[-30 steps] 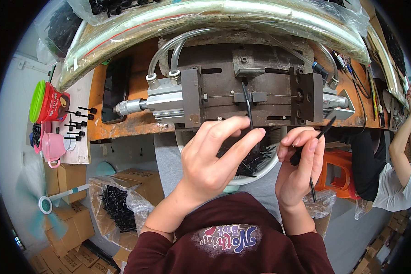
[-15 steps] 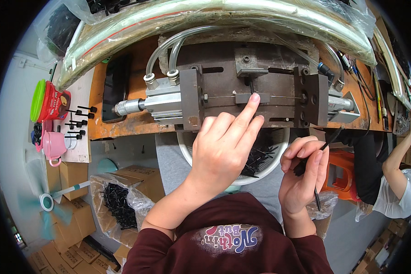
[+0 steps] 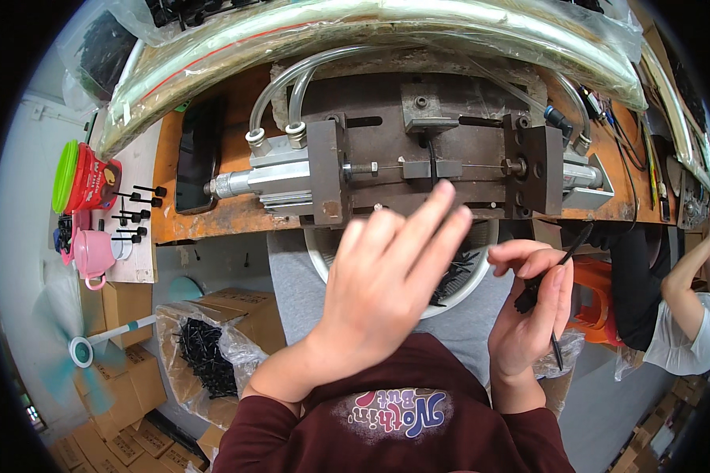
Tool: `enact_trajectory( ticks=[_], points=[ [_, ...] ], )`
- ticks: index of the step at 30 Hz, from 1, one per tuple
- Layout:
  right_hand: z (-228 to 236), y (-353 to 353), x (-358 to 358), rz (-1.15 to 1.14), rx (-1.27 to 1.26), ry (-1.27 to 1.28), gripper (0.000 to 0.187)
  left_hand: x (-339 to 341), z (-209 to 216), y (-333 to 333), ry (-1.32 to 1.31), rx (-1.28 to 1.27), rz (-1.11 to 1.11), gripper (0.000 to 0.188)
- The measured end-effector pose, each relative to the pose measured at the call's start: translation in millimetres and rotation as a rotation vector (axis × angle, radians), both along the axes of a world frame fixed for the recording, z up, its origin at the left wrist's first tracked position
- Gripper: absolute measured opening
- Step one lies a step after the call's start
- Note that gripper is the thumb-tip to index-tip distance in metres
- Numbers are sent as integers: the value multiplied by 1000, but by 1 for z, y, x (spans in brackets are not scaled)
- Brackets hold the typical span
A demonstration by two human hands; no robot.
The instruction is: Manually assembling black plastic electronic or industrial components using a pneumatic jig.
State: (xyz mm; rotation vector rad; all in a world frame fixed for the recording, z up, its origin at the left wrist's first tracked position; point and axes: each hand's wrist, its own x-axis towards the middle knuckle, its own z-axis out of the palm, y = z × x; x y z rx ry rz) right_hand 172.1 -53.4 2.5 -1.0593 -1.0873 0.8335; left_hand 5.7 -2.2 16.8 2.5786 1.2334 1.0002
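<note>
A dark metal fixture (image 3: 386, 189) lies at the bench edge, with a silver air cylinder (image 3: 284, 181) on its left and another air cylinder (image 3: 580, 175) on its right. Thin rods from both sides point at a small centre block (image 3: 448, 169), where a slim black plastic piece (image 3: 431, 154) stands in the gap. My left hand (image 3: 386, 280) hovers just in front of the block, fingers stretched and holding nothing. To the right, my right hand (image 3: 531, 311) is closed around several thin black plastic pieces (image 3: 528, 296); their exact shape is partly hidden by the fingers.
A white basket (image 3: 317, 256) of black pieces rests on my lap below the fixture. Clear air hoses (image 3: 256, 98) arch behind. Loose black pieces (image 3: 138, 214) and a pink cup (image 3: 95, 251) sit at left. An orange stool (image 3: 596, 296) and another person's arm (image 3: 686, 268) are at right.
My left hand has drawn back toward me from the centre block, uncovering the black piece there. Both cylinder rods have moved inward. My right hand keeps its pieces, turning slightly.
</note>
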Motion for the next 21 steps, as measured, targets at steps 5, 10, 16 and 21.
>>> enact_trajectory(
  ticks=[5,10,16,21],
  points=[
    [6,3,-22,265,-103,115,43,4,-2,-23,-275,16,-289,42],
    [11,9,-30,248,-157,217,40,-3,-3,-21,-349,-32,-282,36],
    [-5,7,-12,48,-3,126,25,-1,-10,-7,-287,-11,-48,32],
    [-3,7,-3,111,-18,236,37,4,-22,6,-66,115,19,19]
  ],
)
